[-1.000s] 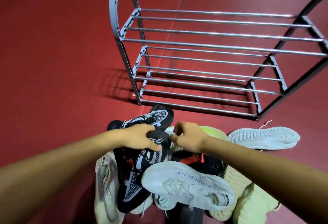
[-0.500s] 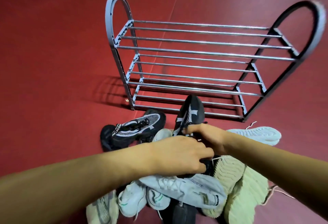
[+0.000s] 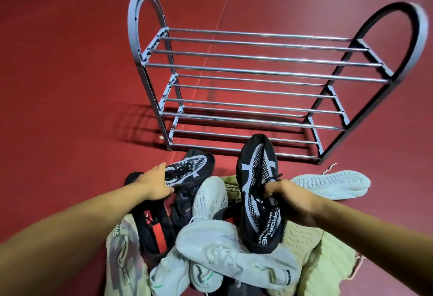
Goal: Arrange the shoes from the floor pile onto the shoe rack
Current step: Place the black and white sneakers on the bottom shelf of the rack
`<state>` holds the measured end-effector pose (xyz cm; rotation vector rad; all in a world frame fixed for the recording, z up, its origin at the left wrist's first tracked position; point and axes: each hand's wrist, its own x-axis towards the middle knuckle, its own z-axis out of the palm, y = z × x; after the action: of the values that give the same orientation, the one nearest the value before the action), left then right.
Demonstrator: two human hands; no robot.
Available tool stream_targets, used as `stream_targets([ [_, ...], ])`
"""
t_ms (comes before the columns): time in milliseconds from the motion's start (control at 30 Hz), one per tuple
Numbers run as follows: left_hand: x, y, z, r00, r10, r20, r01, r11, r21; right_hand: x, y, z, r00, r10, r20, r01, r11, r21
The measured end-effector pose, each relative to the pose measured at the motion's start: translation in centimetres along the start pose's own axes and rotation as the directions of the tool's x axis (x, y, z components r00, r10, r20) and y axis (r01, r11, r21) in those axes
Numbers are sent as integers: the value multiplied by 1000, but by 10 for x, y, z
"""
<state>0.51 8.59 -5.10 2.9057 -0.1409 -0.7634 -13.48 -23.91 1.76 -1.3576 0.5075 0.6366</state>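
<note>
Here the right hand [image 3: 290,198] is closed on a black-and-white mesh sneaker [image 3: 256,192], fingers hooked in at the laces and tongue, the shoe lifted clear of the pile with its toe pointing at the shoe rack [image 3: 257,66]. A grip at the throat probably suits a one-handed carry: it leaves the sole free to go down flat on the bars.

The left hand [image 3: 155,185] lies flat and mostly open, fingers spread over the heel end of the matching sneaker [image 3: 187,170], which sits on the floor at the near left of the rack. It touches the shoe but has no visible hold on it. Likely the person means to take the pair together.

The rack stands empty on all three tiers, just beyond the pile. So the task is at its start.

The rest of the pile [image 3: 210,237] lies between the forearms: white sneakers, pale green knit ones, a dark shoe with a red lining. A white shoe [image 3: 332,184] lies sole-up to the right, apart from the heap.

Hard to read: the left fingertips' undersides are hidden. The pile's near edge is cut off by the frame, so the shoe count is uncertain. Overlaps make it unclear which shoes pair up.
</note>
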Motion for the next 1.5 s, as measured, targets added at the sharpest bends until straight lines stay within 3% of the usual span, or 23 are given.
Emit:
stream_targets([
  [133, 2, -3, 2, 994, -91, -51, 99, 977, 189, 8, 1, 10, 1000, 21, -20, -20, 999, 33],
  [200, 0, -2, -3, 994, -106, -36, 111, 980, 165, 11, 1, 10, 999, 32, -41, -31, 999, 18],
  [367, -18, 11, -11, 996, -61, -61, 46, 974, -221, 8, -9, 17, 999, 24, -36, -21, 997, 70],
  [467, -43, 37, -15, 997, -74, -20, 55, 869, -492, 7, -17, 21, 1000, -15, 10, 13, 991, 134],
  [533, -62, 60, -19, 997, -69, -21, 45, 829, -557, 3, -25, 29, 999, -26, 25, 22, 987, 156],
  [633, -88, 96, -24, 1000, -4, -28, -10, 878, -478, 2, -34, 38, 997, -26, 72, 11, 981, 195],
  [800, -104, 112, 14, 991, 100, 83, -70, 947, -314, 4, -35, 44, 991, -36, 129, 17, 989, 144],
  [867, -104, 111, 22, 983, 158, 91, -103, 892, -440, 6, -27, 52, 993, 3, 122, -10, 998, 61],
  [967, -106, 106, 20, 975, 146, 170, 42, 625, -780, 15, -22, 67, 999, 31, 33, -31, 999, -14],
  [1067, -106, 93, 21, 951, 87, 298, 246, 376, -893, 28, -21, 74, 999, 38, -33, -41, 994, -103],
  [1133, -99, 74, 19, 933, 50, 358, 348, 143, -927, 31, -21, 77, 995, 6, -98, -34, 956, -291],
  [1167, -97, 67, 16, 925, 42, 377, 372, 98, -923, 33, -19, 77, 992, -5, -129, -43, 929, -366],
  [1200, -95, 61, 14, 915, 45, 402, 397, 86, -914, 33, -19, 77, 989, -20, -149, -47, 900, -434],
  [1300, -100, 65, 15, 887, 80, 455, 430, 221, -875, 33, -22, 78, 983, -82, -165, -36, 792, -609],
  [1367, -108, 82, 16, 882, 87, 463, 431, 244, -869, 32, -24, 75, 973, -116, -198, -45, 750, -659],
  [1500, -108, 96, 18, 880, 76, 468, 444, 213, -870, 30, -4, 52, 894, -184, -408, -57, 857, -512],
])
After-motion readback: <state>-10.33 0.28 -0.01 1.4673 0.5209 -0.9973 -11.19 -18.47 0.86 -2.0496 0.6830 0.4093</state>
